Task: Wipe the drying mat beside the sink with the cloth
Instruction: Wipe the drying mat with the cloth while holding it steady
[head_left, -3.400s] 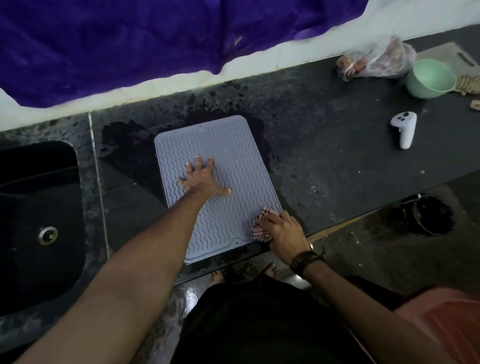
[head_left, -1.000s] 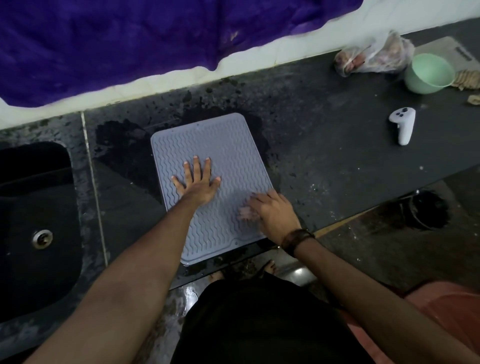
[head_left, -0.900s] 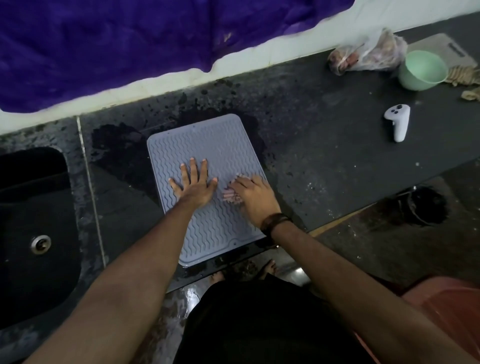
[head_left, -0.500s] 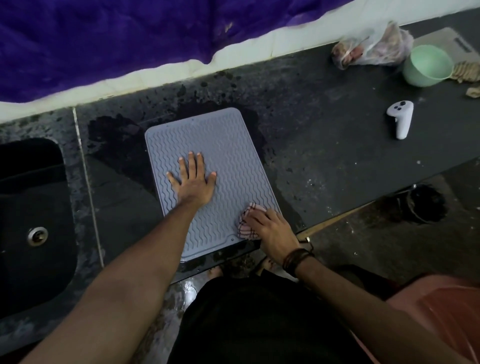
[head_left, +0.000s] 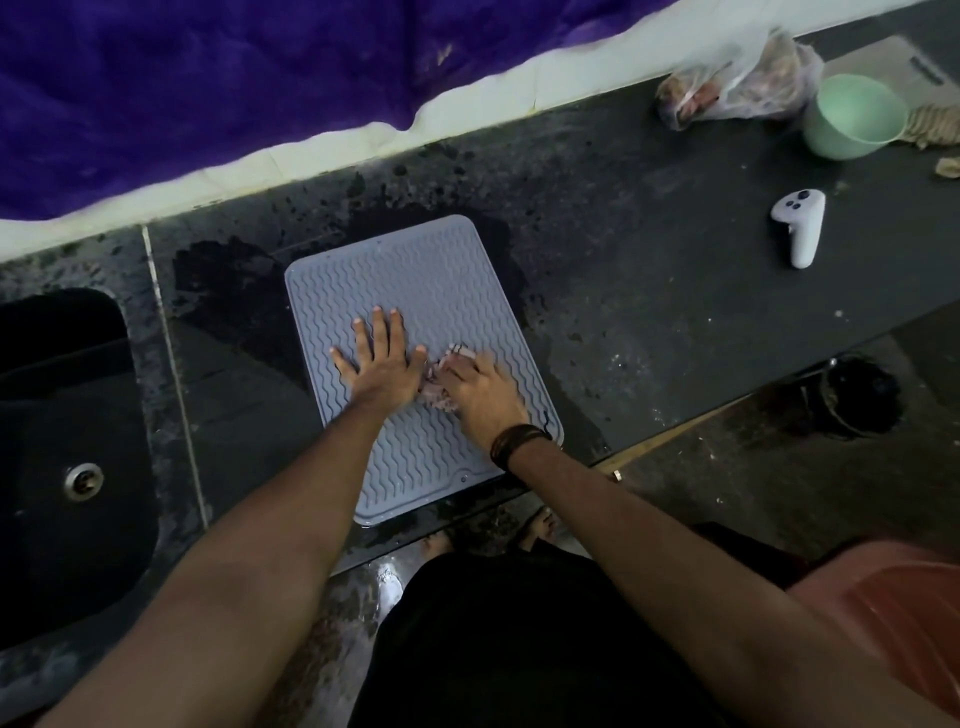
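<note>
**Drying mat, cloth and hands on worktop**

Grey ribbed silicone drying mat: flat on dark speckled stone worktop, right of black sink. Left hand: fingers spread, palm pressed on mat centre. Right hand: fingers curled over crumpled pinkish checked cloth, just beside left thumb. White controller: far right.

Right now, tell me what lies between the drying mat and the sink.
In the head view, only dark wet counter with a pale seam line lies between the drying mat and sink.
</note>
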